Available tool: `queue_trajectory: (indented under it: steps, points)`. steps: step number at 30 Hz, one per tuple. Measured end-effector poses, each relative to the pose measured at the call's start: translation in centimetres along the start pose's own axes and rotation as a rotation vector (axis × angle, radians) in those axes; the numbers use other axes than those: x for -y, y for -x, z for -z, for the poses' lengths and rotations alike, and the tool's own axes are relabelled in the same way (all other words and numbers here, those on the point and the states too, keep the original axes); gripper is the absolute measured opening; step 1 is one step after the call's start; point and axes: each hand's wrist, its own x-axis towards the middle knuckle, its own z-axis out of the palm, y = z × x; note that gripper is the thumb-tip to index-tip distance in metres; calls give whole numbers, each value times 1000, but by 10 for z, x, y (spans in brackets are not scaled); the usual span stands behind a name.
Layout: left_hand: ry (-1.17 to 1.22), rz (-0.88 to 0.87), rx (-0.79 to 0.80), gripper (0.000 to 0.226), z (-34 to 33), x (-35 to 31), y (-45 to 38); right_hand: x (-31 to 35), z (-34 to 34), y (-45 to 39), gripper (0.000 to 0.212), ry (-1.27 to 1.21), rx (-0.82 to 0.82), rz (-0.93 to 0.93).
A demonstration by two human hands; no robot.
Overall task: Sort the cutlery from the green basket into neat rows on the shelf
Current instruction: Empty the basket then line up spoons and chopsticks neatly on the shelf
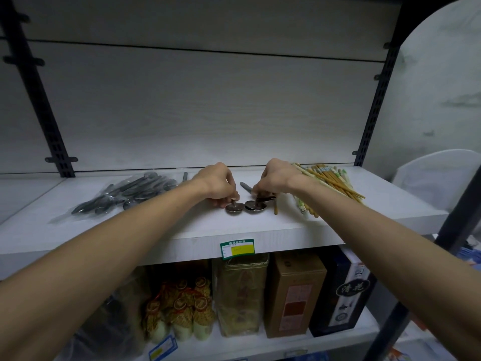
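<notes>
Both hands are working on a pale wood-grain shelf (156, 230) near its front edge. The left hand (218, 185) is pinching one spoon (233, 207); the right hand (276, 181) is gripping another spoon (255, 206) just beside it. Wrapped spoons (125, 194) are lying toward the left end, chopsticks (328, 186) toward the right, boxes (294, 293) sitting below

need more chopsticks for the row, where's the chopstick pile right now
In the head view, the chopsticks lie on the right part of the white shelf, just behind and right of the right hand.
</notes>
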Motion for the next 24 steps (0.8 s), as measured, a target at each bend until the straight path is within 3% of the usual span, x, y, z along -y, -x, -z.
queue_trajectory:
  steps: [15, 21, 24]
  points:
    - [22, 8, 36, 16, 4, 1, 5, 10, -2, 1, 36, -29, -43, -17]
    - [38, 4, 37, 16, 9, 5, 7, 13, 0, 2, 23, 29, -101, 24]
    - [81, 12, 57, 17, 12, 8, 7, 16, -1, 2, 23, 23, -46, 33]
